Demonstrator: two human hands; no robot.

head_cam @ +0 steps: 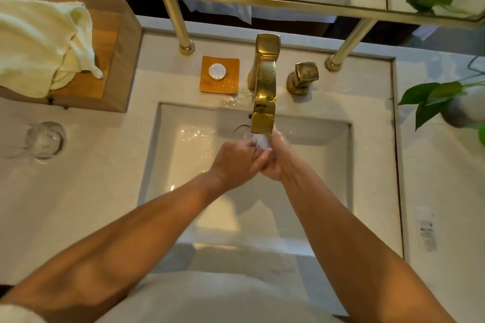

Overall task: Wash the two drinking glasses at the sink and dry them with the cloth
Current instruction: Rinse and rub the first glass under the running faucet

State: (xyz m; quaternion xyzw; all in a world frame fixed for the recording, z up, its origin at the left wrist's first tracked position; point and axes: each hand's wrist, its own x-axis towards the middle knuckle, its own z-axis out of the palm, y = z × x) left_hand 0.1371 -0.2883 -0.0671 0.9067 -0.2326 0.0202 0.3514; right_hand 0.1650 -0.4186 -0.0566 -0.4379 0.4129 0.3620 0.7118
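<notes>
Forearms in: left hand (233, 161) and right hand (277, 158), fingers curled round a glass (259, 142), hold it beneath the faucet (263, 92) to rinse; the other glass (43, 139) waits by the worktop's (99, 191) left edge.

No legible text anywhere. Blurred dark print on a white container (426, 228) at far right, too smeared to read; faint embossed mark on a round white soap (217, 71), likewise unreadable.
</notes>
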